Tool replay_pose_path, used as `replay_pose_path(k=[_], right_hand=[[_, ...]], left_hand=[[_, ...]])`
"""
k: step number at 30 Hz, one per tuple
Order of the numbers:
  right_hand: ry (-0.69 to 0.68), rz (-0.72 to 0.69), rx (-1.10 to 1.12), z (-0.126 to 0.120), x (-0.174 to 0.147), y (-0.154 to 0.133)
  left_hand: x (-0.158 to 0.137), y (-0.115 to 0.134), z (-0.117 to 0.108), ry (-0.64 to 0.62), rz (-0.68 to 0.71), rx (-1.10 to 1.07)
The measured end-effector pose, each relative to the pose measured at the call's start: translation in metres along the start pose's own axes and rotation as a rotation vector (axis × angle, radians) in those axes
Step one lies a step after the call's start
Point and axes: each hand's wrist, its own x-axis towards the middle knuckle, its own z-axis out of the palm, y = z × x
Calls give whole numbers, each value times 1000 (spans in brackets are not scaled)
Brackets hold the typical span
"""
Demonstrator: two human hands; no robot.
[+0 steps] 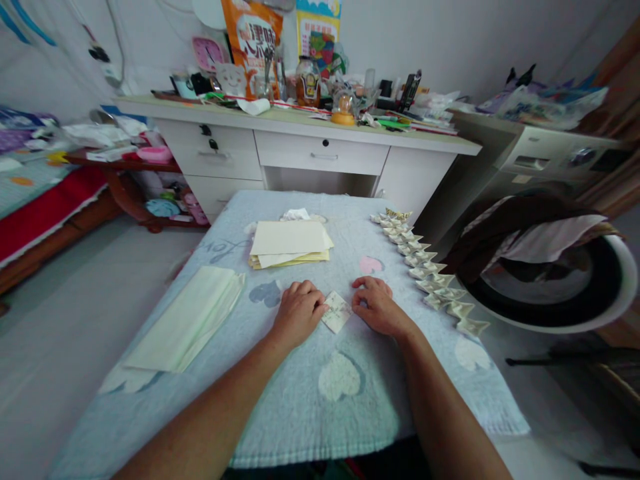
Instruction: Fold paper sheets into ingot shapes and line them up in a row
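Observation:
A small square of folded paper (337, 312) with faint print lies turned like a diamond on the cloth-covered table. My left hand (300, 310) has its fingers curled, with thumb and fingertips closed at the paper's left corner. At the right corner rests my right hand (376, 303), fingers bent and a little apart, touching or nearly touching the edge. Beyond my left hand sits a stack of cream paper sheets (290, 239). Further left lies a pile of long pale-green sheets (187, 320). A row of folded paper pieces with pointed ends (425, 267) runs along the table's right side.
A blue-grey heart-patterned cloth (310, 420) covers the table. Behind it stands a white desk (320, 150) crowded with jars, bags and a pink clock (209, 53). A washing machine (555, 153) with its round door open and clothes hanging out is close on the right.

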Motion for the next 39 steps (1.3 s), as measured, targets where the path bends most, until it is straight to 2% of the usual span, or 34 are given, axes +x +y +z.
replay_pose_path(k=[9,16,25,30,39], right_hand=[[-14,-2,17,-1,1,3],[31,18,54,1,3,6],[25,-50,46,4,0,1],[3,-56,19,2,1,1],[-41,-34,26,-2,1,2]], left_hand=[[1,0,1,-2,-24,-3],[1,0,0,0,-22,-9],[0,0,-6,26,51,-102],[0,1,-6,-26,105,-128],[3,-1,-5,-76,80,-119]])
